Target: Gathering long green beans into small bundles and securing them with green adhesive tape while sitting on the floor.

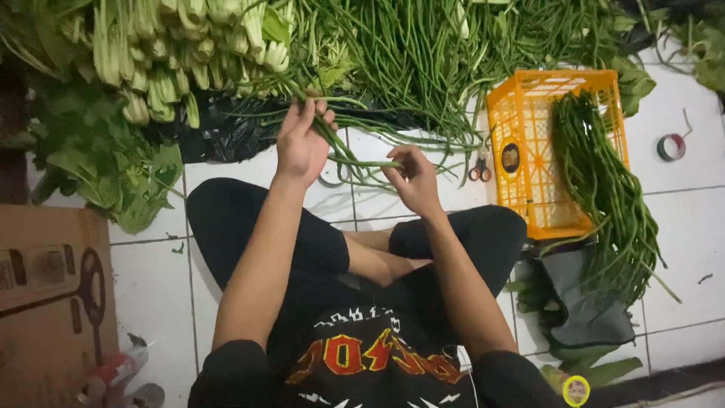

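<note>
I sit cross-legged on a white tiled floor [151, 287]. My left hand [300, 143] is closed around the ends of a few long green beans [355, 160] that trail to the right. My right hand [414, 180] pinches those same beans further along. A big heap of loose long beans [423, 60] lies just beyond both hands. To the right, a bundle of long beans [604, 189] is draped over an orange plastic crate [529, 189] lying on its side.
Pale-stalked leafy greens [174, 53] and dark leafy greens [98, 159] are piled at the upper left. Scissors [479, 171] lie beside the crate, a tape roll [671, 146] at the right, a cardboard box [45, 302] at the lower left, a grey cloth [589, 310] under the crate.
</note>
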